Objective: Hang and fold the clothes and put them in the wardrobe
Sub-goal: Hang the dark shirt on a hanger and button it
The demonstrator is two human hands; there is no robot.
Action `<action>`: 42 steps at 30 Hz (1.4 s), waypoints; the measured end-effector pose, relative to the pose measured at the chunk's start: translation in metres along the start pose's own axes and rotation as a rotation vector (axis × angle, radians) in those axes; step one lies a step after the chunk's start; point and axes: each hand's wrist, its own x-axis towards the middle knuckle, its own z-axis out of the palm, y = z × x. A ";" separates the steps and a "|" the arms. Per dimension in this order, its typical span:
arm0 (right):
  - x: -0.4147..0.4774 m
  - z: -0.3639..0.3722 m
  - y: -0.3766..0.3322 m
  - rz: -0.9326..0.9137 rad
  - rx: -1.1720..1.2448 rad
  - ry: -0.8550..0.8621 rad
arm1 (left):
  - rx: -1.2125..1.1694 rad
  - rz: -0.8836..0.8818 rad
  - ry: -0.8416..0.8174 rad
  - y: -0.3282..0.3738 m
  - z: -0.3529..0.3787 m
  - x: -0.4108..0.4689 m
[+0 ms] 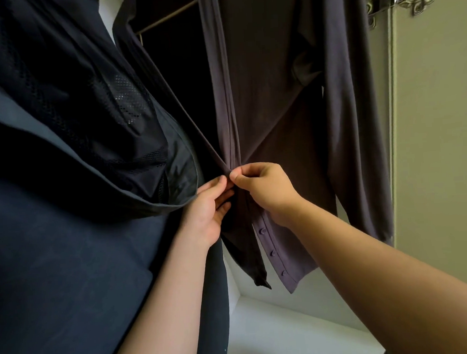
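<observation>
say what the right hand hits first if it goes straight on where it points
The right hand points left: first the cardigan edge it pinches, then probably the left hand; depth unclear.

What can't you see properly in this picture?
Head view:
- Top of the purple cardigan and any hanger: cut off by the upper edge.
- What the left hand and right hand pinch on it: covered by fingers.
- Ends of the wardrobe rail: behind the cardigan and dark jacket.
- Back of the wardrobe: too dark.

Centre: cardigan (270,91) hangs, with the rail (166,17) behind it at top. Left, nearer the viewer: jacket (70,119). Right: door (439,134). Below the cardigan: wardrobe floor (279,334).
</observation>
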 end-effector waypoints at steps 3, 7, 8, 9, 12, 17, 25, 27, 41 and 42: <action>0.001 0.000 0.004 0.059 -0.010 0.017 | -0.046 -0.009 -0.027 0.000 0.002 -0.002; -0.001 -0.002 0.016 -0.002 -0.201 0.104 | -0.147 -0.005 -0.016 0.000 0.003 0.001; -0.002 -0.003 0.019 -0.026 -0.256 0.107 | -0.141 0.004 -0.003 -0.001 0.003 0.002; -0.003 -0.003 0.022 -0.040 -0.283 0.106 | -0.125 0.016 0.000 -0.003 0.001 0.003; -0.004 -0.005 0.027 -0.066 -0.270 0.126 | -0.010 0.095 -0.048 -0.010 -0.003 0.001; -0.005 -0.010 0.033 -0.040 -0.305 0.151 | 0.195 0.148 -0.040 -0.033 -0.007 0.000; -0.013 -0.014 0.050 -0.008 -0.261 0.046 | 0.271 0.114 0.020 -0.055 -0.010 0.001; -0.014 -0.014 0.052 -0.010 -0.263 0.076 | 0.275 0.125 0.057 -0.054 -0.008 0.003; -0.015 -0.021 0.049 0.017 -0.265 0.032 | 0.248 0.071 -0.045 -0.061 -0.011 0.004; -0.015 -0.020 0.049 0.014 -0.276 0.025 | 0.212 0.054 -0.044 -0.060 -0.011 0.004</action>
